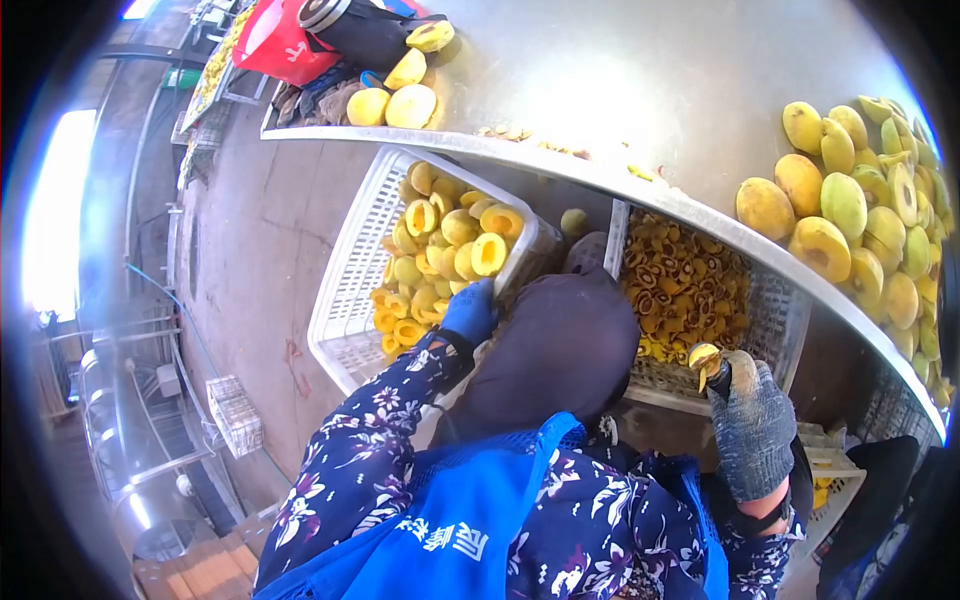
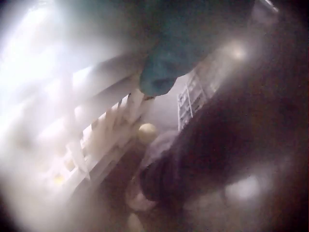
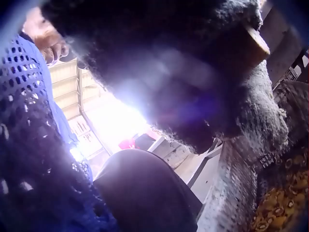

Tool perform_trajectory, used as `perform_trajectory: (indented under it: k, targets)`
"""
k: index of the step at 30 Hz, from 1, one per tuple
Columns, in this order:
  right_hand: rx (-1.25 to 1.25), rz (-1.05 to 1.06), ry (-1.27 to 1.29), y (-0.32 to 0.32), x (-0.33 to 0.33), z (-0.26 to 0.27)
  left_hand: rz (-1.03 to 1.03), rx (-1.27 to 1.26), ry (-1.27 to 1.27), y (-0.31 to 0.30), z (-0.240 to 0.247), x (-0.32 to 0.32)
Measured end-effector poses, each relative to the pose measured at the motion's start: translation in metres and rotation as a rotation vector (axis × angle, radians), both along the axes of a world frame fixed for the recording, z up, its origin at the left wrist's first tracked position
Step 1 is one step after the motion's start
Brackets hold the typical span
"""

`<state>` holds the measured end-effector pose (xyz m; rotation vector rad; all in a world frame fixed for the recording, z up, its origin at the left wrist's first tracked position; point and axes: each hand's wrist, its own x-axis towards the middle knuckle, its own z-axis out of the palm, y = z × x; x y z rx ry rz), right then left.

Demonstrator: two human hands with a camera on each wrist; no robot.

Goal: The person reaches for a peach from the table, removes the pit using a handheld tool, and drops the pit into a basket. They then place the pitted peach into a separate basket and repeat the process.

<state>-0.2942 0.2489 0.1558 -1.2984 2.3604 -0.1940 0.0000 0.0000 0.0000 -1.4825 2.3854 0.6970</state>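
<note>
In the head view my blue-gloved left hand point(image 1: 470, 312) reaches over the near side of a white crate point(image 1: 338, 270) full of halved yellow fruit point(image 1: 460, 228). Its fingers touch or nearly touch the fruit, and no piece shows in its grasp. Part of the teal-looking glove point(image 2: 161, 72) appears blurred in the left wrist view. My right hand point(image 1: 752, 425), in a grey knit glove, grips a dark-handled tool point(image 1: 719, 380) whose tip carries a scrap of yellow-brown fruit point(image 1: 704, 357). The handle's end point(image 3: 258, 43) pokes out of the glove in the right wrist view.
A second crate point(image 1: 790, 315) of brown fruit cores point(image 1: 685, 285) stands below the metal table point(image 1: 600, 60). Whole and halved fruit point(image 1: 845, 205) are piled at the table's right; several halves point(image 1: 410, 105) lie by a red bag point(image 1: 285, 45). My knee point(image 1: 570, 335) sits between the crates.
</note>
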Motion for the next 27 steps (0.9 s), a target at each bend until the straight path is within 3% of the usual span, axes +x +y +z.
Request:
perform_trajectory:
  k: [2,6,9,13,21,23,25,27]
  targets:
    - [-0.044,0.021,-0.003,0.005,0.001,-0.001,-0.13,0.001,0.095,0.011,0.006,0.004]
    - [-0.055,0.048,0.02,-0.01,0.0,-0.012,-0.15,0.05,0.253,-0.01,0.004,-0.004]
    - [-0.06,0.041,0.023,-0.014,0.002,-0.012,-0.073,0.179,0.239,-0.019,0.009,-0.017]
    - [-0.082,0.044,-0.003,-0.017,0.004,-0.016,-0.257,0.017,0.169,-0.044,0.001,-0.034]
    - [-0.02,0.067,0.015,-0.024,-0.003,-0.01,-0.23,0.008,0.17,-0.07,-0.001,-0.085]
    - [-0.02,0.117,0.055,-0.02,-0.004,-0.012,-0.252,0.066,0.009,-0.07,0.017,-0.09]
    - [-0.084,0.231,0.13,-0.005,-0.011,-0.027,-0.354,0.045,-0.126,-0.066,0.049,-0.099]
    - [-0.162,0.269,0.18,0.012,-0.015,-0.05,-0.73,-0.202,0.206,-0.071,0.057,-0.101]
